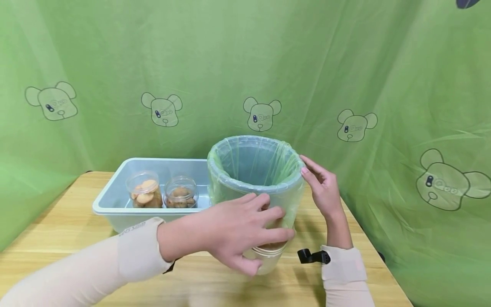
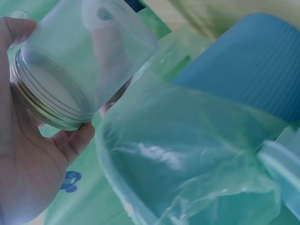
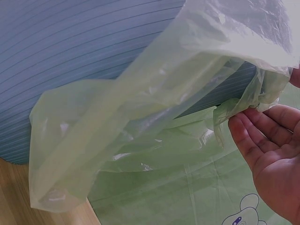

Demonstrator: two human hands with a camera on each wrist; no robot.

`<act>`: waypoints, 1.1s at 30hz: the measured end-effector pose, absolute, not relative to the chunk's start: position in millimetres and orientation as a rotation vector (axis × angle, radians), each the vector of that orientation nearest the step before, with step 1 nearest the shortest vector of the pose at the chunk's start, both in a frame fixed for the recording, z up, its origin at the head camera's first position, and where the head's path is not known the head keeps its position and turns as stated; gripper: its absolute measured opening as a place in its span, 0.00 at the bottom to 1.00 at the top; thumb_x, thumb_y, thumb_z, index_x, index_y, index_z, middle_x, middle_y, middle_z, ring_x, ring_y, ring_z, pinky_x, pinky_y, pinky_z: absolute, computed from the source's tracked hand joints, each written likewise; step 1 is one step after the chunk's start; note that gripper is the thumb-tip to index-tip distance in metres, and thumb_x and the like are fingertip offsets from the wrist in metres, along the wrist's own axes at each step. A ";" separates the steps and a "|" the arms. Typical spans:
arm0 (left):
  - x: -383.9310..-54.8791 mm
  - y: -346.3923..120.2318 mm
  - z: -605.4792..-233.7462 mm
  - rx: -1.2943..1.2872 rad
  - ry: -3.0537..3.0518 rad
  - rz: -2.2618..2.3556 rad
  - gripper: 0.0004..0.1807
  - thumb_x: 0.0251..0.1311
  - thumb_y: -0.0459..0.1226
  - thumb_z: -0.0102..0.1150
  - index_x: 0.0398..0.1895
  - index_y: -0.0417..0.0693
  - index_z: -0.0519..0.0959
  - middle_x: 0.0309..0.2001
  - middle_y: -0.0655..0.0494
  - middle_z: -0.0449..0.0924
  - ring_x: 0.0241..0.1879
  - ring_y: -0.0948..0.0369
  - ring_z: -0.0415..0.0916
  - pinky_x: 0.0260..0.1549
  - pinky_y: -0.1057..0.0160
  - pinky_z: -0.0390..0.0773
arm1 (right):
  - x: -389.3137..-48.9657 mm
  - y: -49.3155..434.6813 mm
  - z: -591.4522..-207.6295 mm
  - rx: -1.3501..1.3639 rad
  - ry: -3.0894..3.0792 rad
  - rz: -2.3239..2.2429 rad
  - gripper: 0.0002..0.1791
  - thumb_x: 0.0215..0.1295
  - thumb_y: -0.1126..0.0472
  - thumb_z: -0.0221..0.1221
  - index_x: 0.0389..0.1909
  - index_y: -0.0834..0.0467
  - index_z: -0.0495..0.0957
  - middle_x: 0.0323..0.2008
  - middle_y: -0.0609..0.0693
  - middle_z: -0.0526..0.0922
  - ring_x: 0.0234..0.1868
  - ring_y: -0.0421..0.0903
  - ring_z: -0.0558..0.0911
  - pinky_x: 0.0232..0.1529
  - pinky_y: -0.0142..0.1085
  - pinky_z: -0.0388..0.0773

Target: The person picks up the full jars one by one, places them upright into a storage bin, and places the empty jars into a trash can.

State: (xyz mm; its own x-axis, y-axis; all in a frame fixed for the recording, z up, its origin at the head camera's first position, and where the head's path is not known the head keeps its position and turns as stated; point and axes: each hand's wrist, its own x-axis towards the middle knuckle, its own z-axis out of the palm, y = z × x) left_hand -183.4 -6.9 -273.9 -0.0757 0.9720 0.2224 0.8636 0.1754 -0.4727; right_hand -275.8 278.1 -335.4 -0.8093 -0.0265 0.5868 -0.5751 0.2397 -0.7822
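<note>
A blue ribbed trash bin (image 2: 248, 61) stands on the table, a thin green plastic bag (image 3: 140, 98) lining it and folded over its rim. My left hand (image 1: 245, 230) reaches over from the left, in front of the bin. It grips a clear jar (image 2: 103, 51) around its metallic screw lid (image 2: 51, 96); the jar body looks empty. In the head view that jar (image 1: 268, 258) is partly hidden by the fingers. At the bin's right side my right hand (image 1: 324, 187) pinches the bag's edge at the rim, thumb on top and fingers outside.
Left of the bin is a light blue rectangular tub (image 1: 103, 209). Inside it stand two clear jars, one with tan round pieces (image 1: 145, 194), the other with brown pieces (image 1: 181, 194). A green printed curtain (image 1: 215, 64) surrounds the wooden table (image 1: 57, 238).
</note>
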 end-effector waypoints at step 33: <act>-193.4 -26.1 -175.0 -1.568 -1.918 0.030 0.38 0.56 0.55 0.56 0.71 0.53 0.70 0.60 0.46 0.70 0.49 0.47 0.65 0.44 0.52 0.71 | -274.8 280.0 -335.1 0.553 -2.084 1.593 0.25 0.78 0.58 0.55 0.70 0.64 0.71 0.68 0.61 0.74 0.64 0.38 0.76 0.63 0.26 0.72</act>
